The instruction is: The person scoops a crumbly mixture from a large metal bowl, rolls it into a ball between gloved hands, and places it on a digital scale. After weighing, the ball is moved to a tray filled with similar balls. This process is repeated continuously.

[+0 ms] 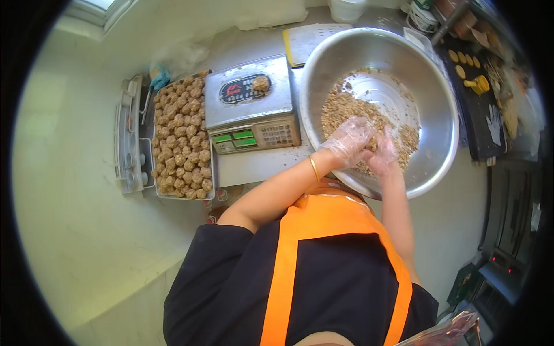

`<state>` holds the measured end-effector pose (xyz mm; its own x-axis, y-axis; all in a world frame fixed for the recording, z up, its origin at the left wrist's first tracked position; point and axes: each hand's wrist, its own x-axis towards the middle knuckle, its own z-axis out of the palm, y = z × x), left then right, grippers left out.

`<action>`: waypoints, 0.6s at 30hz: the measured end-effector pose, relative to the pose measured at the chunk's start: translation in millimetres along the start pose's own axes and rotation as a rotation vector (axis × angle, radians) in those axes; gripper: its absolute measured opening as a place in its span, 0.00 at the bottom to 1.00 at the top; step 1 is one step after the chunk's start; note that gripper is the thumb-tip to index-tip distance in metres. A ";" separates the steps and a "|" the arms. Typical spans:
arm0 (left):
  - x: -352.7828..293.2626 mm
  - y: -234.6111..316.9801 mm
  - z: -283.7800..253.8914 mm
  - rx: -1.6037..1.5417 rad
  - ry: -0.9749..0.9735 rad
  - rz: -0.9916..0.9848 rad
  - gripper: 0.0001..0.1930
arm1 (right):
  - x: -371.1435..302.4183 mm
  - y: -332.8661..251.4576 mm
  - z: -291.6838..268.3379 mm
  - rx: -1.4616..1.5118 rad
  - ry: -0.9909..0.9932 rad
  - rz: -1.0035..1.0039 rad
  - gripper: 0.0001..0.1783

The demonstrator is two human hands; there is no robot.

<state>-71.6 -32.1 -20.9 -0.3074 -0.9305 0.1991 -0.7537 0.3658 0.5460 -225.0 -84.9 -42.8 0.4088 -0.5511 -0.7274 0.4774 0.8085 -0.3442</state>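
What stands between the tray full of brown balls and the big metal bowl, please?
In the head view, a scale stands between the tray and the bowl, with one ball on its plate.

Blk label [245, 88] txt on scale [254, 111] (red logo [233, 90])

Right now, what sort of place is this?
Probably a bakery or small food-making kitchen: a big metal bowl of crumbly mix, a digital scale, and a tray of rounded balls.
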 end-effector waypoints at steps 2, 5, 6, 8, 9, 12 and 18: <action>9.1 -4.2 -11.0 -0.107 -0.079 -0.178 0.27 | 28.9 -7.5 -32.0 0.077 -0.326 0.112 0.47; 8.0 -14.5 2.6 -0.209 0.081 -0.429 0.26 | 51.9 -9.1 -45.2 -0.987 -0.022 -0.298 0.33; 3.2 -24.3 14.7 -0.229 0.177 -0.506 0.26 | 54.1 -6.5 -41.0 -1.427 0.216 -0.547 0.29; 0.3 -37.7 20.9 -0.289 0.208 -0.534 0.27 | 65.4 6.2 -64.0 -2.067 0.285 -0.669 0.21; 2.7 -35.7 10.7 -0.343 0.149 -0.583 0.28 | 80.8 10.2 -78.2 -2.163 0.235 -0.589 0.20; -2.8 -43.7 19.2 -0.356 0.223 -0.589 0.28 | 65.4 14.0 -64.6 -2.005 0.070 -0.275 0.12; -1.8 -40.0 3.0 -0.986 0.183 -0.713 0.21 | 19.5 -18.4 -64.1 -0.635 -0.240 0.116 0.21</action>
<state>-42.6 -45.0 -45.6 0.1386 -0.9346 -0.3276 0.0661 -0.3213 0.9447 -275.7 -97.3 -88.8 0.6253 -0.4254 -0.6542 -0.0980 0.7888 -0.6067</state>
